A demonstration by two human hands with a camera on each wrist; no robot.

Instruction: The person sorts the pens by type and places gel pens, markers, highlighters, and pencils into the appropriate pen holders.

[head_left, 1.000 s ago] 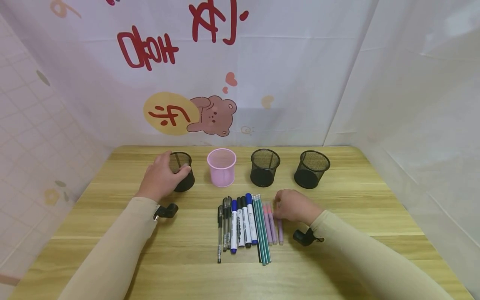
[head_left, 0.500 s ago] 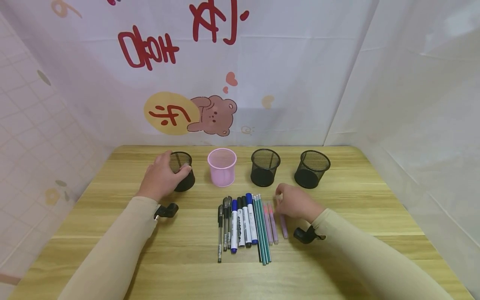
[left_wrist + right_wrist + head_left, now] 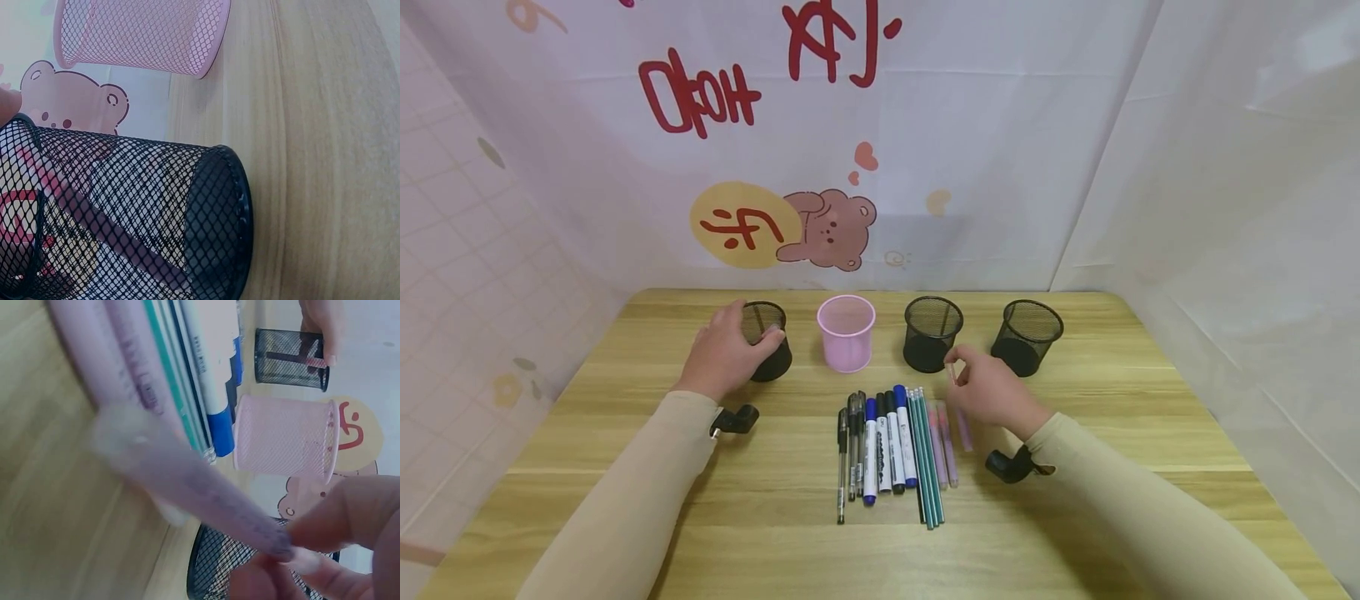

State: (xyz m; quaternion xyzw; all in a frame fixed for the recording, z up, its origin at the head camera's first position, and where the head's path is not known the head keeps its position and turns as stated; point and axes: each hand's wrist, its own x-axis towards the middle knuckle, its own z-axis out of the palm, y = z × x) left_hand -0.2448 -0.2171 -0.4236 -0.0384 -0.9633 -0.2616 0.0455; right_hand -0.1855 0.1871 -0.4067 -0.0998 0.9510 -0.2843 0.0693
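My left hand (image 3: 718, 354) grips the leftmost black mesh pen cup (image 3: 771, 360), thumb and fingers around its upper part. Through its mesh, the left wrist view shows a pink-and-purple pen (image 3: 125, 240) leaning inside. A slim light purple pen (image 3: 206, 494) is pinched by one end between the thumb and fingers of my right hand (image 3: 997, 393), tilted above the table. Just left of it lie more purple pens (image 3: 947, 454), beside green pencils (image 3: 931, 475), white markers (image 3: 887, 454) and black gel pens (image 3: 842, 471), all side by side.
A pink mesh cup (image 3: 847, 346) and two more black mesh cups, one in the middle (image 3: 927, 354) and one at the right (image 3: 1018, 354), stand in a row along the back of the wooden table (image 3: 760, 533). A printed white cloth (image 3: 985, 142) hangs behind.
My right hand has lifted the purple pen off the table and carried it up and back towards the cups, away from the other purple pens. My left hand stays on its cup.
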